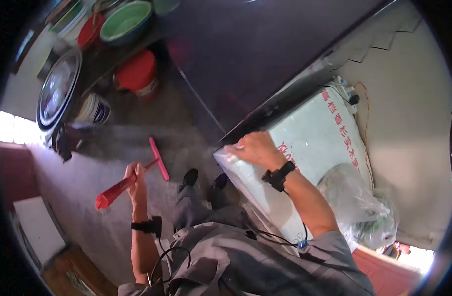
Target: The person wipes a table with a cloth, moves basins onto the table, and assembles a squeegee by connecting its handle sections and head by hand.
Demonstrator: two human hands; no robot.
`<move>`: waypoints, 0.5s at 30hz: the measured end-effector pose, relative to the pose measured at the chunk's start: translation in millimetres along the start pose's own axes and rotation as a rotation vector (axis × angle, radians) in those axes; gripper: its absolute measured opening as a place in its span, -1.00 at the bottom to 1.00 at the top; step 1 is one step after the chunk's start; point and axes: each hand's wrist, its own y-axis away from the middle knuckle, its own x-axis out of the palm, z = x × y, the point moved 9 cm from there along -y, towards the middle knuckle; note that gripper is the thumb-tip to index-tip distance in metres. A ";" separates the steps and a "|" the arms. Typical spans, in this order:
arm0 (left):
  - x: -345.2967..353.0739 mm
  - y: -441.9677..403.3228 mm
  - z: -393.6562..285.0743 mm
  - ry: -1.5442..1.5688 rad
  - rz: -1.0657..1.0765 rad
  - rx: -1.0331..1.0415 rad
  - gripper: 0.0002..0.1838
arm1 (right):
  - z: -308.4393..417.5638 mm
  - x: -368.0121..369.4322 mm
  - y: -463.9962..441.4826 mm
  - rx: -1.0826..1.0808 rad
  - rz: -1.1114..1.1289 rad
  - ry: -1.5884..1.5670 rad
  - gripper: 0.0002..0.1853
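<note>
My left hand is closed around the handle of a red T-shaped squeegee. Its thick handle end points down and left, while the narrow crossbar lies beyond my fingers, over the floor. My right hand is at the near corner of a large white box with red printed characters. Its fingers are curled at the box's edge and seem to pinch the covering there; the fingertips are partly hidden. Black bands with cables circle both wrists.
A dark tabletop borders the box. Clear plastic bags rest on the box's near end. Left of the table are a red bucket, a white tub, a green basin and a large round lid. My feet stand on grey floor.
</note>
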 end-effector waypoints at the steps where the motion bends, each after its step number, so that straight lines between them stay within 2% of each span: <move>1: 1.6 7.0 3.1 -0.012 0.002 -0.026 -0.86 | -1.2 1.0 -0.8 -0.045 -0.023 0.027 -0.21; 5: 18.2 26.2 6.1 -0.274 0.017 -0.009 -0.82 | 3.4 -3.6 2.2 -0.137 -0.151 -0.014 -0.26; 8: 28.5 33.4 -4.5 -0.393 0.006 0.019 -0.81 | 6.0 -4.8 1.3 -0.161 -0.146 0.017 -0.29; 13: 39.0 44.3 -7.7 -0.299 -0.003 0.046 -0.80 | 0.7 -4.9 0.3 -0.088 -0.143 0.021 -0.32; 15: 44.5 51.4 -11.9 -0.344 0.021 -0.016 -0.80 | 2.4 -4.8 3.8 -0.099 -0.156 0.011 -0.33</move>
